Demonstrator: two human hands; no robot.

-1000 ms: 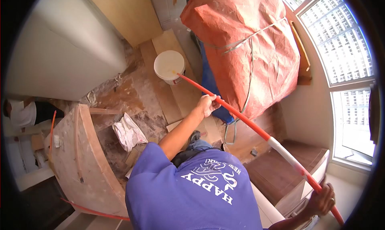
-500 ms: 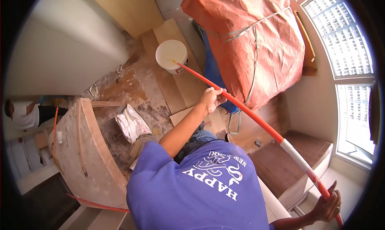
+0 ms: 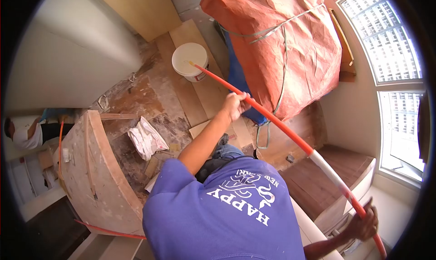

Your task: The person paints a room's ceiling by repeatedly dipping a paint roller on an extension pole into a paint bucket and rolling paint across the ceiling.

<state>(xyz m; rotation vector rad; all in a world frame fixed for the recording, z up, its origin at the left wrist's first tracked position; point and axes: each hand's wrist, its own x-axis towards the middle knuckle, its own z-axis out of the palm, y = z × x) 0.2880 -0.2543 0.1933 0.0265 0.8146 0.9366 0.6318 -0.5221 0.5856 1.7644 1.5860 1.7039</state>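
Note:
A long orange-red pole (image 3: 284,131) with a white section slants across the view. Its thin far end has a yellowish tip (image 3: 191,63) that appears over the mouth of a white bucket (image 3: 200,71); whether it touches the bucket, I cannot tell. My left hand (image 3: 235,105) is closed round the pole, past its middle toward the bucket. Farther back, near the pole's lower end, my right hand (image 3: 363,223) wraps around it, with the thumb pointing up. My purple shirt (image 3: 218,214) fills the lower middle.
A large bundle in orange tarpaulin (image 3: 277,46), tied with cord, stands beyond the pole. On the stained floor lie cardboard (image 3: 195,99) and a white sack (image 3: 147,139). A curved wooden panel (image 3: 97,169) stands left, another person (image 3: 27,133) behind it. A brown-topped box (image 3: 324,178) sits right.
The view has shifted slightly, moving most things a little left. My right hand's fingers look more closed on the pole. At the left, the other person's arm has changed position.

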